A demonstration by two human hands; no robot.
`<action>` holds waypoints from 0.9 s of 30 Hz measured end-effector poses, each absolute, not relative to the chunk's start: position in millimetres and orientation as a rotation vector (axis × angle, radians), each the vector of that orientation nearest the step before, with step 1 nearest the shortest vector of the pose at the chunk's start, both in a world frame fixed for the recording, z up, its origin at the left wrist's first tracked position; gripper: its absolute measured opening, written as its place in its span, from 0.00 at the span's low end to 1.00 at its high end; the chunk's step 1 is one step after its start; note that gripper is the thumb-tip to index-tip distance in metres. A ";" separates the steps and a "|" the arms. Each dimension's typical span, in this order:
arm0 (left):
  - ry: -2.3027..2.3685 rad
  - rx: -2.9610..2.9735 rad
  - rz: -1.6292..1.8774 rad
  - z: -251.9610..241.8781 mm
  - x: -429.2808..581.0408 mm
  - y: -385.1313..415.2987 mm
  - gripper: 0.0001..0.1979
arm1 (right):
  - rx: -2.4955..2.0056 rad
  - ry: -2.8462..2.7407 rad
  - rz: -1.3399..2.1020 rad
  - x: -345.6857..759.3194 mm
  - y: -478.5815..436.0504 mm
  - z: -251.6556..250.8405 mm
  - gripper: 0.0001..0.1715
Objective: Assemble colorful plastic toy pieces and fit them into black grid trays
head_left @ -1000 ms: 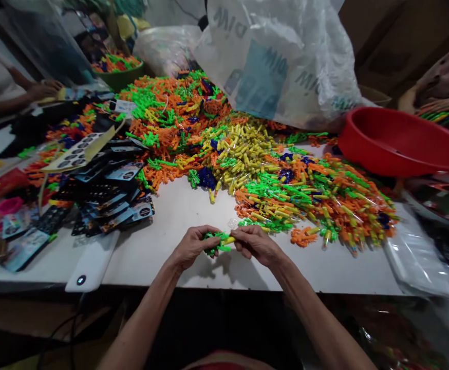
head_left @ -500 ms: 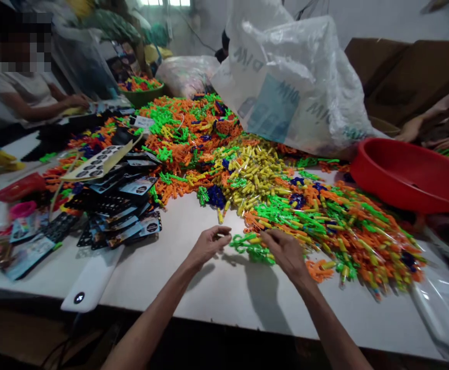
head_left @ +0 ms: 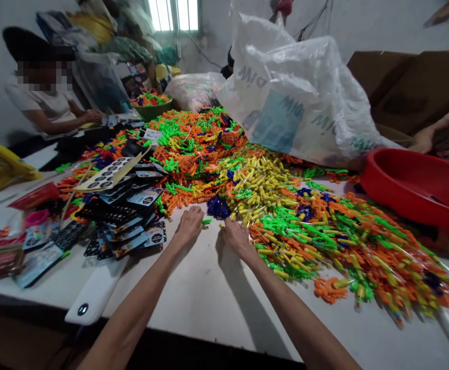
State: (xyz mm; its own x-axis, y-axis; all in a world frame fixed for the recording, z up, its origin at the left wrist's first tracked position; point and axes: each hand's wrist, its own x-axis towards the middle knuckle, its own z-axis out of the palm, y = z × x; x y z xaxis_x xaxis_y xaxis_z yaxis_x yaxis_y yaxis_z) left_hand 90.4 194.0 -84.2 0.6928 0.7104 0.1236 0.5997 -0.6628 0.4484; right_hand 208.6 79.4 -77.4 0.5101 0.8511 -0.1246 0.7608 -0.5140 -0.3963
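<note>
My left hand [head_left: 189, 224] rests low over the white table with its fingers curled down. A small green plastic piece [head_left: 206, 221] sticks out beside its fingertips; the rest is hidden under the hand. Close by, my right hand [head_left: 235, 237] has its fingers pinched together at the near edge of a heap of yellow tubes [head_left: 263, 174]. A bit of a yellow tube [head_left: 222, 225] shows at its fingertips. Just beyond both hands lies a dark blue bunch of plastic pieces [head_left: 218, 207]. Right of my right hand spread bundles of green and orange pieces with yellow tubes [head_left: 355, 236].
Stacked black printed packets [head_left: 128, 216] and a sticker sheet [head_left: 111, 172] lie left, above a white power bank [head_left: 95, 295]. A red basin [head_left: 413, 180] stands right, a large white sack [head_left: 297, 97] behind. A co-worker [head_left: 51, 103] sits far left; another person's arm [head_left: 436, 131] shows right.
Both hands have moved left and farther forward. My right hand has let go of the green bundle, which now lies by the right-hand pile. The view has tilted up slightly.
</note>
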 end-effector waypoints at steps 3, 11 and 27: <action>1.025 2.355 0.375 -82.8 72.3 165.4 0.04 | -2.286 -1.264 0.595 216.3 56.4 -75.5 0.10; 0.671 1.226 0.312 -64.8 48.1 91.3 0.16 | -1.445 -1.017 1.287 208.3 1.3 -52.0 0.22; 0.714 1.181 0.258 -54.2 46.8 53.6 0.16 | -1.335 -0.522 1.075 188.8 -28.0 -44.6 0.26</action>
